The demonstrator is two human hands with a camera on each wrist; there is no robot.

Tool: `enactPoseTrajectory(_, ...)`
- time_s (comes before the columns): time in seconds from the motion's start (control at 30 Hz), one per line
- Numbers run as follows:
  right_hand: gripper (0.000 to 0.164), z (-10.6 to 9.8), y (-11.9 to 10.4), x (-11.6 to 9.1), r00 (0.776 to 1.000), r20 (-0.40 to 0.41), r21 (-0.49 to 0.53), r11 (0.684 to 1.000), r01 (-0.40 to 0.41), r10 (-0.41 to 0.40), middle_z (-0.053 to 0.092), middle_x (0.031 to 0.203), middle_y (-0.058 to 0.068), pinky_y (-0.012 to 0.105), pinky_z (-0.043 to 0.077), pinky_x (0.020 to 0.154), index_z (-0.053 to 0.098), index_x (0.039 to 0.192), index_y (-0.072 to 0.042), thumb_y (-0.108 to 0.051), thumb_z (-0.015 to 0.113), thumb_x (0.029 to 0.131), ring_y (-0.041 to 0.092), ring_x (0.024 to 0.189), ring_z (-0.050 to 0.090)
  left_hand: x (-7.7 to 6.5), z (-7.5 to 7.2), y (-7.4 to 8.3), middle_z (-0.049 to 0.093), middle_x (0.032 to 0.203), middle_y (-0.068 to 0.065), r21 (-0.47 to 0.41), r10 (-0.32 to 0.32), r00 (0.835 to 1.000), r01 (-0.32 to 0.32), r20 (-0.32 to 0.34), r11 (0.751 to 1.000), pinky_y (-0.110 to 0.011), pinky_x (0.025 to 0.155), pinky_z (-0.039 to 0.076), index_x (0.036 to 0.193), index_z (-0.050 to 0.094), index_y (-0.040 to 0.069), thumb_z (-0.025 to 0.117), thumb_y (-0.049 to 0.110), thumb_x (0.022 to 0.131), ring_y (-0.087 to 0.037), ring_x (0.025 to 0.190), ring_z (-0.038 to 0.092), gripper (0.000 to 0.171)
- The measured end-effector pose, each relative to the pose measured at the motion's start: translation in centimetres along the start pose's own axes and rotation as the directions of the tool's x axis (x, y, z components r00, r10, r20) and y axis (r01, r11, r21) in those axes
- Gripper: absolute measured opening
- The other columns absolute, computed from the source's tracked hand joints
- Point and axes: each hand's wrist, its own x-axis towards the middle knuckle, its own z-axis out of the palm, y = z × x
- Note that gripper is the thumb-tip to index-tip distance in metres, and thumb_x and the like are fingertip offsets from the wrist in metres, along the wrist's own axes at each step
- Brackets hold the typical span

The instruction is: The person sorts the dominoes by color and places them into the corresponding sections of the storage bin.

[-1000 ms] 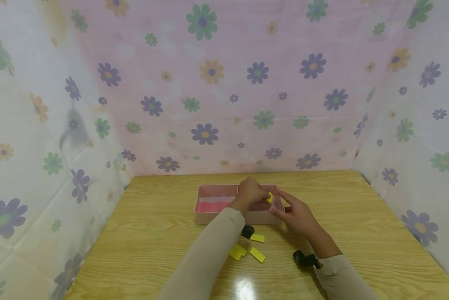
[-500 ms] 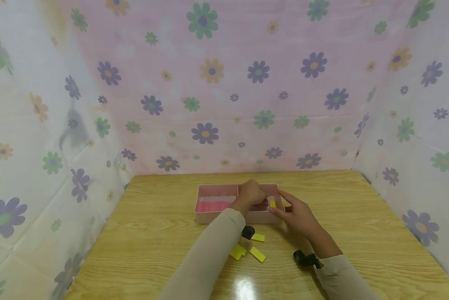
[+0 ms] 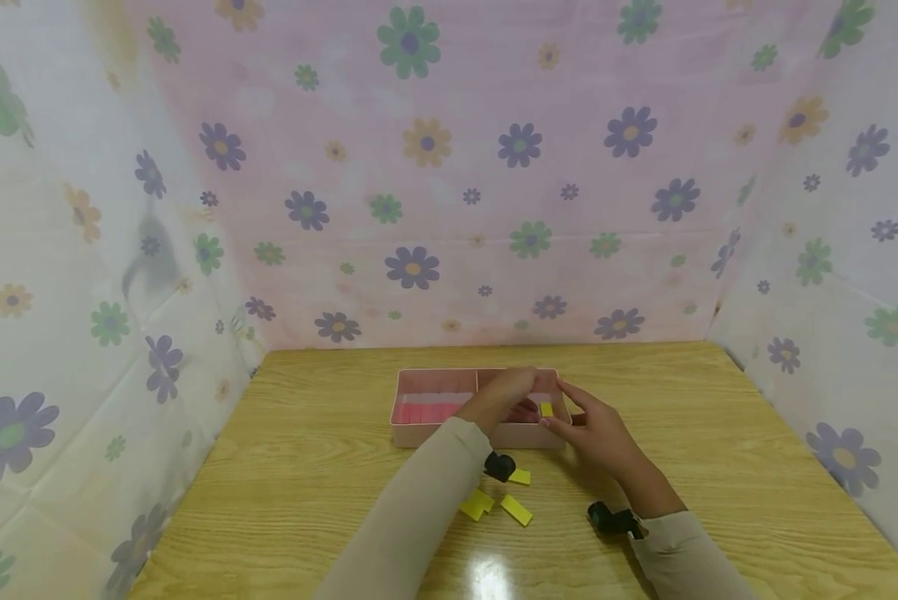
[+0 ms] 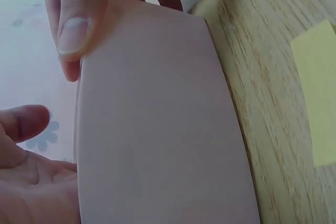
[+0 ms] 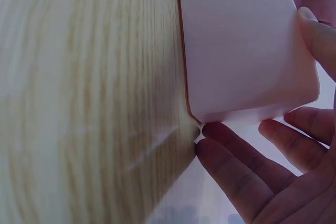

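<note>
A pink two-compartment box [image 3: 434, 436] sits on the table. My left hand [image 3: 500, 400] reaches over its front wall into the right compartment. In the left wrist view, the left thumb [image 4: 29, 121] stands apart from the palm, and the other fingers are hidden behind the box wall. A small yellow block [image 3: 546, 409] lies in that compartment near the right end, clear of the left fingers. My right hand [image 3: 601, 429] grips the box's right end, thumb on the front wall and fingers [image 5: 239, 156] against the end wall.
Several flat yellow pieces lie on the wooden table [image 3: 306, 467] in front of the box, among them one strip [image 3: 516, 510] and a notched piece [image 3: 476, 504] partly behind the left sleeve. Flower-printed cloth [image 3: 449, 208] encloses the back and sides.
The left hand has let go of the yellow block, which now lies at the right end of the compartment. That hand has dipped slightly lower inside; the right hand stays on the box.
</note>
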Motion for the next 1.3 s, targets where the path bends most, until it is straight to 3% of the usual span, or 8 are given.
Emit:
enactPoseTrajectory(0.13, 0.088, 0.0, 0.0, 0.0, 1.000, 0.002, 0.000, 1.000, -0.001, 0.001, 0.036, 0.164, 0.021, 0.047, 0.063, 0.088, 0.032, 0.163, -0.012, -0.048, 0.073, 0.094, 0.042, 0.117, 0.069, 0.5, -0.1, -0.1, 0.068, 0.114, -0.025, -0.055, -0.009, 1.000, 0.010, 0.029, 0.998, -0.043, 0.076, 0.064, 0.144, 0.057, 0.010, 0.049, 0.040, 0.103, -0.035, 0.088, 0.071, 0.052)
enactPoseTrajectory(0.3, 0.090, 0.0, 0.0, 0.0, 1.000, -0.001, 0.000, 1.000, 0.003, -0.003, 0.037, 0.164, 0.021, 0.047, 0.063, 0.088, 0.032, 0.163, -0.012, -0.052, 0.073, 0.093, 0.043, 0.118, 0.068, 0.9, -0.3, -0.3, 0.065, 0.116, -0.028, -0.107, -0.002, 0.998, 0.009, 0.067, 0.994, -0.042, 0.074, 0.064, 0.148, 0.053, 0.008, 0.049, 0.041, 0.102, -0.034, 0.083, 0.069, 0.057)
enactPoseTrajectory(0.7, 0.088, 0.2, 0.0, 0.0, 1.000, -0.007, 0.015, 1.000, 0.009, -0.009, 0.038, 0.163, 0.022, 0.045, 0.064, 0.086, 0.034, 0.163, -0.012, -0.048, 0.075, 0.093, 0.043, 0.116, 0.069, 0.9, 0.2, -0.4, 0.066, 0.117, -0.026, -0.095, 0.012, 0.997, -0.006, 0.071, 0.995, -0.045, 0.079, 0.063, 0.141, 0.059, 0.014, 0.051, 0.043, 0.098, -0.034, 0.086, 0.067, 0.053)
enactPoseTrajectory(1.03, 0.088, 0.2, 0.2, 0.1, 1.000, -0.001, 0.011, 1.000, 0.006, -0.006, 0.038, 0.163, 0.022, 0.044, 0.064, 0.086, 0.034, 0.163, -0.013, -0.049, 0.074, 0.093, 0.041, 0.115, 0.070, 1.1, 0.2, -0.2, 0.065, 0.117, -0.026, -0.103, 0.008, 0.997, 0.000, 0.082, 0.995, -0.040, 0.072, 0.062, 0.141, 0.059, 0.012, 0.053, 0.043, 0.098, -0.033, 0.086, 0.066, 0.053)
enactPoseTrajectory(1.3, 0.089, 0.1, 0.2, 0.1, 1.000, -0.002, -0.007, 1.000, -0.002, 0.002, 0.036, 0.164, 0.022, 0.047, 0.063, 0.087, 0.033, 0.163, -0.013, -0.052, 0.073, 0.093, 0.041, 0.116, 0.070, 0.8, 0.2, 0.0, 0.066, 0.119, -0.025, -0.081, 0.007, 0.997, 0.000, 0.082, 0.997, -0.045, 0.081, 0.063, 0.144, 0.057, 0.012, 0.057, 0.046, 0.097, -0.033, 0.088, 0.067, 0.058)
